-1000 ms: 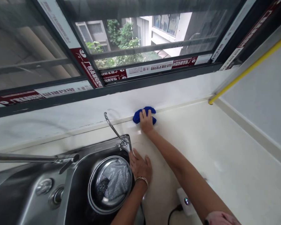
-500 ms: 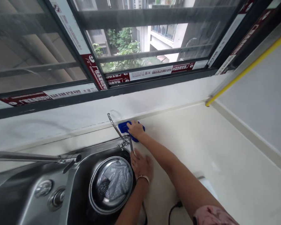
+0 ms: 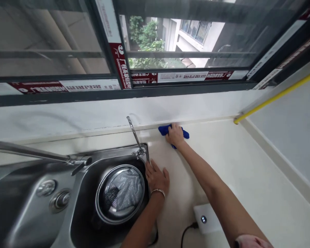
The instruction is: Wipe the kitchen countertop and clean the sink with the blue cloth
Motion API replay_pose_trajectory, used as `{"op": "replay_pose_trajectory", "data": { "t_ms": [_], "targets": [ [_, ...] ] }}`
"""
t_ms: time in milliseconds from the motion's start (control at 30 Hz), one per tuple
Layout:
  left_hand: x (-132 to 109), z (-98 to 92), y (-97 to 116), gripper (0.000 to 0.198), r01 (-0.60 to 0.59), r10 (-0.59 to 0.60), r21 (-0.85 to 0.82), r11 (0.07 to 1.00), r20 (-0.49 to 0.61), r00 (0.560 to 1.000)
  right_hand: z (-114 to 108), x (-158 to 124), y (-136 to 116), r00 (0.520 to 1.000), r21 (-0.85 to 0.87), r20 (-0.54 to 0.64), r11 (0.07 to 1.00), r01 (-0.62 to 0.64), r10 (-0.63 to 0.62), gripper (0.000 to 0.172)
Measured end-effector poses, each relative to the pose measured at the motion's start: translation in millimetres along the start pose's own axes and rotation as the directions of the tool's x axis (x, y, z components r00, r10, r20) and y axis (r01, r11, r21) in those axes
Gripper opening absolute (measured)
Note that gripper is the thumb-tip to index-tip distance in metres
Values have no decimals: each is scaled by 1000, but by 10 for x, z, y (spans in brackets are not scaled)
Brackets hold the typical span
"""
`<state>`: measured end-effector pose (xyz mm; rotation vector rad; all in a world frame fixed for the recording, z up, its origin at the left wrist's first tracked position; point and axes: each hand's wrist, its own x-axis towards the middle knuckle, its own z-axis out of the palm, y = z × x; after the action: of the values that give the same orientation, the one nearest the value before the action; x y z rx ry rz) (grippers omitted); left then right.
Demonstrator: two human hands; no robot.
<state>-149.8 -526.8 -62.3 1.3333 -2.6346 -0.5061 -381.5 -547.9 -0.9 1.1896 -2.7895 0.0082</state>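
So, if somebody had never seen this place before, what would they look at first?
Probably the bright blue cloth, lying bunched under the right hand on the pale countertop, close to the wall below the window. Next might come the yellow pipe slanting along the right side, then the round pot with a grey cloth in it, in the right basin of the steel sink.

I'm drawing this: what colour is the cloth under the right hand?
The cloth is deep blue, best seen in the head view.
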Motion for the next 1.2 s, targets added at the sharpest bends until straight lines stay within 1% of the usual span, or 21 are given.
{"op": "replay_pose_trajectory", "data": {
  "t_ms": [100, 167, 233, 300, 400, 467, 500, 567, 600, 700, 800, 867, 933, 1033, 1133, 1200],
  "targets": [
    [-8, 19, 4, 74, -2, 2, -11, 1000, -5, 1000, 32, -40, -79, 999, 54, 44, 999, -7, 5, 34],
    [-14, 22, 10, 74, -4, 4, -25, 1000, -5, 1000, 45, -27, -156, 998, 80, 57, 997, 15, -20, 33],
    [-20, 15, 14, 74, 1, -1, -41, 999, -12, 1000, 56, 30, -330, 996, 107, 58, 993, 59, -65, 31],
    [-24, 7, 11, 74, 4, -5, -52, 999, -14, 1000, 72, 127, -627, 991, 136, 56, 984, 115, -123, 29],
    [-16, 19, -20, 72, 13, -11, -67, 998, 27, 1000, 103, 310, -1188, 973, 182, 48, 960, 213, -225, 27],
    [0, 53, -59, 67, 32, -25, -89, 996, 76, 997, 122, 422, -1506, 944, 218, 30, 923, 316, -330, 28],
    [10, 76, -80, 64, 44, -34, -104, 994, 94, 995, 129, 467, -1622, 924, 233, 20, 901, 366, -381, 29],
    [29, 121, -118, 63, 65, -49, -134, 989, 117, 992, 134, 529, -1761, 892, 248, 9, 866, 435, -451, 30],
    [36, 138, -130, 63, 71, -54, -146, 987, 121, 991, 131, 544, -1793, 887, 248, 10, 861, 444, -461, 30],
    [44, 145, -135, 63, 87, -72, -138, 987, 108, 992, 103, 537, -1794, 900, 235, 17, 877, 419, -435, 32],
    [31, 88, -107, 65, 59, -50, -105, 993, 85, 995, 73, 477, -1655, 932, 224, 30, 911, 345, -360, 32],
    [17, 39, -86, 69, 15, -9, -83, 996, 68, 998, 71, 421, -1423, 957, 215, 41, 938, 273, -288, 30],
    [8, 1, -67, 73, -14, 16, -51, 999, 41, 999, 82, 356, -1049, 978, 196, 57, 963, 187, -201, 27],
    [6, -30, -39, 74, -20, 21, -15, 1000, 22, 1000, 83, 240, -302, 995, 141, 90, 990, 32, -45, 26],
    [7, -47, -4, 74, -5, 5, -5, 1000, 29, 1000, 46, 94, 410, 988, 68, 108, 990, -123, 115, 31],
    [2, -58, 20, 75, 8, -8, -1, 1000, 29, 1000, 34, -15, 723, 977, 19, 90, 980, -198, 195, 34]
  ]
}}
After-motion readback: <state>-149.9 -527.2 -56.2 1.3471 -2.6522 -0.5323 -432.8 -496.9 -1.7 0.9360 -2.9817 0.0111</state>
